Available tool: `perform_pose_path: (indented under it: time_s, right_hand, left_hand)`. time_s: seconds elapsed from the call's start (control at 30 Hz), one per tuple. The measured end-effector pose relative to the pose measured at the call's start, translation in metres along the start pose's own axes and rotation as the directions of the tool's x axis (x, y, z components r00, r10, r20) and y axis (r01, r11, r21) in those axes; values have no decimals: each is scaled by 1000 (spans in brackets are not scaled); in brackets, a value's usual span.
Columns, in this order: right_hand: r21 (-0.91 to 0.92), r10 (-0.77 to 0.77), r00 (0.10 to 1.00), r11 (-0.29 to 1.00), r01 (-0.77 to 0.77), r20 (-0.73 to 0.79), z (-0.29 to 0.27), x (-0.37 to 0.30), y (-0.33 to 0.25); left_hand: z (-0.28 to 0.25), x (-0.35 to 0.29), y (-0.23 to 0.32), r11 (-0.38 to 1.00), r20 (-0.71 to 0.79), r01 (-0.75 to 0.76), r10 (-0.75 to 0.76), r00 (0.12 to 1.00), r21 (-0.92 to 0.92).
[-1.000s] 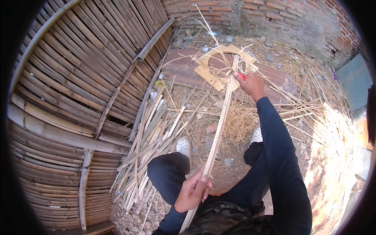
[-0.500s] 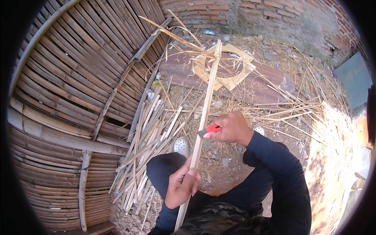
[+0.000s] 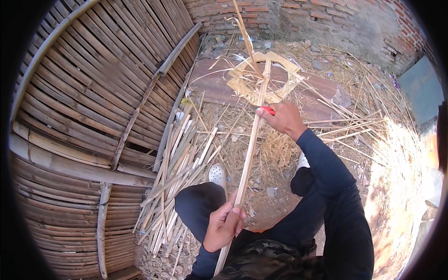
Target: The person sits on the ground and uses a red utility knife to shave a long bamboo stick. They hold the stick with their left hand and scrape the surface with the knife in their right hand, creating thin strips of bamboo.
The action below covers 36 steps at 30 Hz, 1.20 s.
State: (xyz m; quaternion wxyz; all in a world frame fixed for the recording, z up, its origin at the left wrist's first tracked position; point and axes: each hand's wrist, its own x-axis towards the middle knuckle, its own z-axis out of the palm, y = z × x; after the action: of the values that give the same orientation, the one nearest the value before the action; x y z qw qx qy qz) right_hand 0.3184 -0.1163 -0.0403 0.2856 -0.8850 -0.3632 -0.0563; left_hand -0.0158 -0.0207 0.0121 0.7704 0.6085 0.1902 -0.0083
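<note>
A long pale bamboo strip [image 3: 249, 154] runs from below my lap up to a light wooden ring-shaped frame [image 3: 238, 86] ahead of me. My left hand [image 3: 225, 225] is closed round the strip's lower part, thumb on top. Farther up, my right hand [image 3: 283, 117] grips a red-handled knife [image 3: 268, 110], its blade against the strip just short of the ring. Thin curled shavings [image 3: 249, 53] stick up near the strip's far end. The strip's tip lies over the ring's far side.
A heap of split bamboo strips [image 3: 175, 172] lies at my left, beside a slatted bamboo wall [image 3: 98, 79]. The ring rests on a brown sheet [image 3: 210, 86]. More thin strips [image 3: 347, 128] litter the ground at right. A brick wall [image 3: 317, 23] closes off the back.
My right hand and the knife have moved up along the strip, away from me. The long shavings at its far end now stand more upright. My left hand stays nearly in place.
</note>
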Motion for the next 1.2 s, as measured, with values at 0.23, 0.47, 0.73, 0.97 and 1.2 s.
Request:
perform_pose_path:
  time_s: [0.23, 0.47, 0.73, 0.97, 1.2]
  right_hand:
    - [42, -205, 975, 978, 203, 81, 4, -45, -53]
    - [17, 147, 987, 989, -148, 64, 8, -2, 20]
    - [-2, -68, 995, 998, 69, 66, 7, -23, -19]
    - [-154, 61, 985, 984, -86, -162, 17, 13, 54]
    - [-163, 238, 970, 956, -243, -54, -1, 18, 74]
  left_hand:
    - [-8, 5, 6, 999, -38, -36, 37, 999, 32]
    - [0, -6, -10, 999, 8, 34, -34, 999, 1]
    - [-4, -11, -4, 1000, -38, 10, -10, 999, 9]
    - [1, -16, -6, 992, 19, 37, -39, 999, 121]
    - [3, -15, -20, 997, 45, 68, -70, 997, 48]
